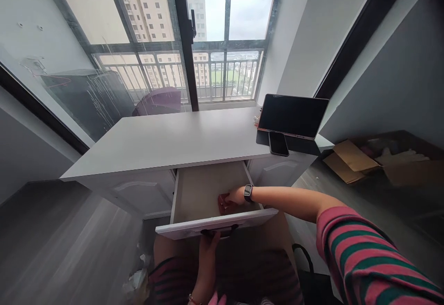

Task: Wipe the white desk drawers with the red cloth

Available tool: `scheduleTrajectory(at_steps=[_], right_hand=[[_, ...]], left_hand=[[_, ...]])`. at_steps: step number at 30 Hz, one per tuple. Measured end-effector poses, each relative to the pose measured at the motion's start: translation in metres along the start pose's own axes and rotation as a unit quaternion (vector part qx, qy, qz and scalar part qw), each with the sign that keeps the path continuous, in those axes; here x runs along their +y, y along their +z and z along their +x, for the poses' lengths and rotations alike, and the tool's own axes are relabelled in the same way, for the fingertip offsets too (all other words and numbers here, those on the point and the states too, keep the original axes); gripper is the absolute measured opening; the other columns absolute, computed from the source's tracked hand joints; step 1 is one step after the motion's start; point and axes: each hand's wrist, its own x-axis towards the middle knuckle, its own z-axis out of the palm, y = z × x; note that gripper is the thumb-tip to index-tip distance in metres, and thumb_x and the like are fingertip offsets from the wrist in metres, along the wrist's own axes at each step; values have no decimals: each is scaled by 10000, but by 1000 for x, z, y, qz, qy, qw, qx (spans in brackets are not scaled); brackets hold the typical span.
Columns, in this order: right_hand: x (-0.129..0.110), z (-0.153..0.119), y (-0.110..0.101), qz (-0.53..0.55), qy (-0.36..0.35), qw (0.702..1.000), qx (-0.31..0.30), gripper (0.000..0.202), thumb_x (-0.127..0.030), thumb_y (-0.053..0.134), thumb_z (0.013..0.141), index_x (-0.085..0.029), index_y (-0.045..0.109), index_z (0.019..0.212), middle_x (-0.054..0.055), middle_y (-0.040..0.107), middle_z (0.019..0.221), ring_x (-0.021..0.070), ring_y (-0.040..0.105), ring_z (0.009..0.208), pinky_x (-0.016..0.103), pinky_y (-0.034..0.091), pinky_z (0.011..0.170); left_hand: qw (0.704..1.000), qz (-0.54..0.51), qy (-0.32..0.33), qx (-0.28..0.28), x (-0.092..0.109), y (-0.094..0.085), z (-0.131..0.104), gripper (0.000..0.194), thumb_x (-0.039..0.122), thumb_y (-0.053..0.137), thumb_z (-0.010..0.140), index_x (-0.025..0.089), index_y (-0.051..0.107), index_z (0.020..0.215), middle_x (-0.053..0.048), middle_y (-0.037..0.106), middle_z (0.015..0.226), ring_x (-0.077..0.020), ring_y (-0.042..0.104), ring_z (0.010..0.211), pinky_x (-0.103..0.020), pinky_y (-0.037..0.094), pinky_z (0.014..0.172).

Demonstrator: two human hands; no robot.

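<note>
A white desk (166,143) stands before a window, with its middle drawer (204,189) pulled out. My left hand (209,244) grips the dark handle (220,231) on the drawer front from below. My right hand (236,196), with a black watch on the wrist, reaches into the drawer and holds a small red object (224,203) near the drawer's front right corner. The drawer's pale bottom shows nothing else.
A dark tablet (293,115) stands on a black stand at the desk's right end, with a phone (278,144) lying in front of it. An open cardboard box (381,157) sits on the floor at right. Crumpled paper (137,279) lies on the floor at lower left.
</note>
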Motion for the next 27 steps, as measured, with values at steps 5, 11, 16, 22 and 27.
scheduleTrajectory(at_steps=[5, 11, 16, 22, 27], right_hand=[[-6, -4, 6, 27, -44, 989, -138, 253, 55, 657, 532, -184, 626, 608, -42, 566, 553, 156, 537, 583, 272, 421, 609], [-7, -28, -33, 76, -54, 989, -117, 453, -27, 669, 644, -181, 695, 1069, -16, 678, 807, 152, 596, 732, 236, 461, 678], [-9, -98, -64, 132, -190, 966, 119, 472, -123, 525, 872, -208, 572, 1333, 53, 628, 1154, 165, 585, 1031, 267, 458, 920], [-3, -171, 0, 61, -101, 850, 514, 391, -261, 437, 995, -336, 561, 1358, 72, 532, 1097, 169, 581, 934, 326, 521, 852], [0, -150, 87, 10, 64, 756, 652, 456, -200, 418, 973, -317, 518, 1402, 103, 503, 1144, 223, 572, 979, 419, 544, 859]], left_hand=[[999, -27, 15, -15, 1, 3, 1, 580, 444, 882, 480, 188, 713, 973, -88, 757, 976, -347, 618, 1148, -450, 387, 1063], [998, -21, 2, -59, 4, -1, 6, 559, 418, 855, 572, 179, 699, 1053, -111, 745, 1097, -325, 610, 1181, -449, 375, 1080], [998, -3, -2, -69, 14, 1, 13, 487, 423, 843, 601, 167, 704, 991, -95, 750, 1044, -277, 641, 1106, -430, 381, 1059], [996, -30, 4, -80, 21, 14, 25, 447, 408, 845, 593, 161, 683, 928, -80, 736, 990, -244, 640, 1032, -402, 395, 1017], [994, -89, -10, -65, 17, 23, 35, 439, 380, 866, 579, 187, 647, 906, -34, 709, 951, -194, 633, 978, -371, 427, 975]])
